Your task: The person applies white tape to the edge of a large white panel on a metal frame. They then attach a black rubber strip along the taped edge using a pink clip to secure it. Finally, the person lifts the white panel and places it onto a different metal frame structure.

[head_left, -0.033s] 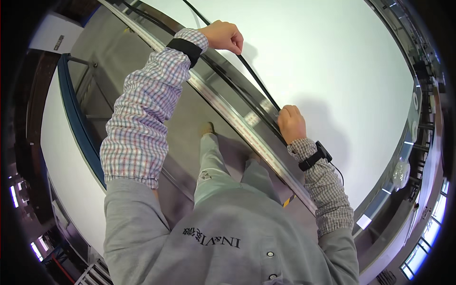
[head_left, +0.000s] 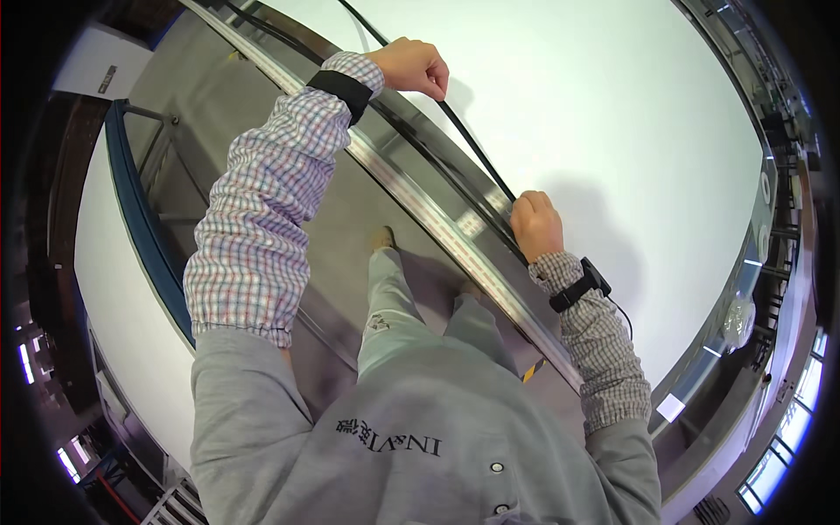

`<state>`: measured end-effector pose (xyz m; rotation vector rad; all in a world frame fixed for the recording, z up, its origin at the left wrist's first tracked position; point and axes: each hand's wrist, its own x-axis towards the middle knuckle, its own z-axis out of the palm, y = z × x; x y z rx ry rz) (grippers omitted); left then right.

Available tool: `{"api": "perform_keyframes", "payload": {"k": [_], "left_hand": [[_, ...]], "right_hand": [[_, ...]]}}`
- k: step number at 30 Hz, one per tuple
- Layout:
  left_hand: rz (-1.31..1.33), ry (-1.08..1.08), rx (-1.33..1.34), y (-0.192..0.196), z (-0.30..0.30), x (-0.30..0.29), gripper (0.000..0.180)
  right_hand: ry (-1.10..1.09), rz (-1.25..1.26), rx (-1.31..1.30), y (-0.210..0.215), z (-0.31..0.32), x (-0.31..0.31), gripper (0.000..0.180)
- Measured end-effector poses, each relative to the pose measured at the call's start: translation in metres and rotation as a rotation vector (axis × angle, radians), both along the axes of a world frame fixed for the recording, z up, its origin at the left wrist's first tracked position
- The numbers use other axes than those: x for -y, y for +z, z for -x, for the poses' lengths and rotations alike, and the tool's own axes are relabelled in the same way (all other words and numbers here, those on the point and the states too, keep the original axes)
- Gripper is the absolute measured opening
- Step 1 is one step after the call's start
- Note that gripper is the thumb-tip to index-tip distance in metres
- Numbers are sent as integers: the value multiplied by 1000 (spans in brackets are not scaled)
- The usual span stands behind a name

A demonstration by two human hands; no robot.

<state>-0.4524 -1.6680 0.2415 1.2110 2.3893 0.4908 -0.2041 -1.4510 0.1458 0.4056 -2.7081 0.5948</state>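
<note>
One big flat white panel fills upper right; its near edge cuts diagonally from upper left to lower right. Wide stretch of it runs right of both hands, out to a dark border. Grey floor next: legs stand there, so moving room is the lane between that near edge and a second white panel with dark blue edging at far left. Long silver rail with reddish marks runs alongside the near edge, gap between them, crossing that lane.

Long thin black strip: comes in from top, passes through left hand, down to right hand, just over the panel's near edge. Left: fingers curled, pinching strip. Right: fingers bunched, gripping strip lower down. Section between hands looks straight.

Clear crinkled plastic bundle near the right rim; contents too small to tell. Black wrist device on right wrist, thin cable off it. Black band on left wrist.
</note>
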Motion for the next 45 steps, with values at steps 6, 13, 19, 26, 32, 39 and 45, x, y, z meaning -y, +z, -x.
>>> {"api": "perform_keyframes", "payload": {"k": [6, 13, 19, 26, 32, 39, 45], "left_hand": [[-10, -35, -16, 6, 82, 79, 12], [43, -14, -281, 67, 207, 170, 22], [36, 49, -186, 63, 241, 203, 23], [62, 35, -165, 57, 262, 215, 22], [-3, -43, -256, 40, 300, 238, 23], [-38, -19, -167, 33, 385, 302, 13], [77, -73, -377, 66, 492, 399, 23]], "right_hand": [[-66, -75, 94, 10, 37, 37, 10], [-201, -115, 134, 13, 46, 52, 9], [-142, -80, 102, 10, 113, 99, 11], [-40, -80, 0, 3, 218, 169, 9], [-22, -85, -15, -8, 292, 214, 8], [-78, -86, 30, -6, 353, 262, 8], [-156, -120, 134, 12, 351, 273, 11]]}}
